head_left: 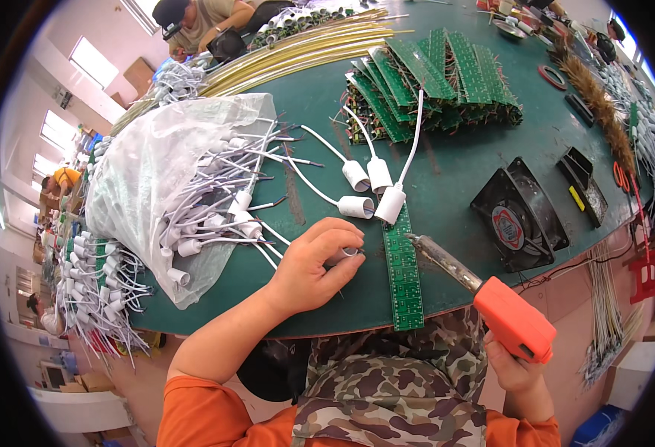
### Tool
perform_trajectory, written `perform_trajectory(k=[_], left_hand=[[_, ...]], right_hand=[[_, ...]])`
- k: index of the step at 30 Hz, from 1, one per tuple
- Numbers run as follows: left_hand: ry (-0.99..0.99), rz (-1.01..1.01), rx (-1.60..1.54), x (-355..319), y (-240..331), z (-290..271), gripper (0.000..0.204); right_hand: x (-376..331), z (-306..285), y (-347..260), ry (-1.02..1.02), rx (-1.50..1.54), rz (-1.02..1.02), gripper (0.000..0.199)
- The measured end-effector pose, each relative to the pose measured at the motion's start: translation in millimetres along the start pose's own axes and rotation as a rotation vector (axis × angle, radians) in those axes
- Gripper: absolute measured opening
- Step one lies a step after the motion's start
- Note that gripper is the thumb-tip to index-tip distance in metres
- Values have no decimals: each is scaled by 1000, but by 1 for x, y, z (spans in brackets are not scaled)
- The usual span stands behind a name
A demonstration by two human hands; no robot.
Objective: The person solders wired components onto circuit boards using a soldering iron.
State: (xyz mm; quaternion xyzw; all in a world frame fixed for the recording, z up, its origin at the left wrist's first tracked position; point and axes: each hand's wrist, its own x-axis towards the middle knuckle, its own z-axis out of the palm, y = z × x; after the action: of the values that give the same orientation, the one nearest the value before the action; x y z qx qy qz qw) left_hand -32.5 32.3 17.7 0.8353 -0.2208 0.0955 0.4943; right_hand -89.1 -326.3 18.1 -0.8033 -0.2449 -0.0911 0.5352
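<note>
My left hand (317,264) is closed round a white lamp socket (341,258), mostly hidden by the fingers, just left of a green circuit board strip (404,287). In my right hand (515,366) is an orange-handled soldering gun (512,316). Its tip reaches the left-hand strip edge's upper part; whether it touches, I cannot tell. At the strip's far end a white socket (391,205) with a wire pointing away overlaps the board. Three more wired sockets lie close by, one of them (356,206) on its side.
A clear plastic bag (156,160) spills many wired sockets at left. Green circuit boards (447,82) are stacked at the back. A black fan (520,216) and a black tray (581,186) stand right. Yellowish rods (312,48) lie far left, near a co-worker (201,26).
</note>
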Motion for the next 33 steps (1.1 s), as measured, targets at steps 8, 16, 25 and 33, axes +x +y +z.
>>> perform_trajectory(k=[8,16,25,33], left_hand=[[-29,-92,-92,-1,-5,-6,22],[-46,-99,-49,0,-3,-5,23],[-108,-238,-210,-1,-7,-11,21],[-31,-187,-104,1,-1,-5,16]], right_hand=[[5,2,3,-26,2,-70,56],[-2,3,11,-27,-10,-68,59],[-9,1,13,-20,99,29,61],[-3,1,12,-39,71,-41,61]])
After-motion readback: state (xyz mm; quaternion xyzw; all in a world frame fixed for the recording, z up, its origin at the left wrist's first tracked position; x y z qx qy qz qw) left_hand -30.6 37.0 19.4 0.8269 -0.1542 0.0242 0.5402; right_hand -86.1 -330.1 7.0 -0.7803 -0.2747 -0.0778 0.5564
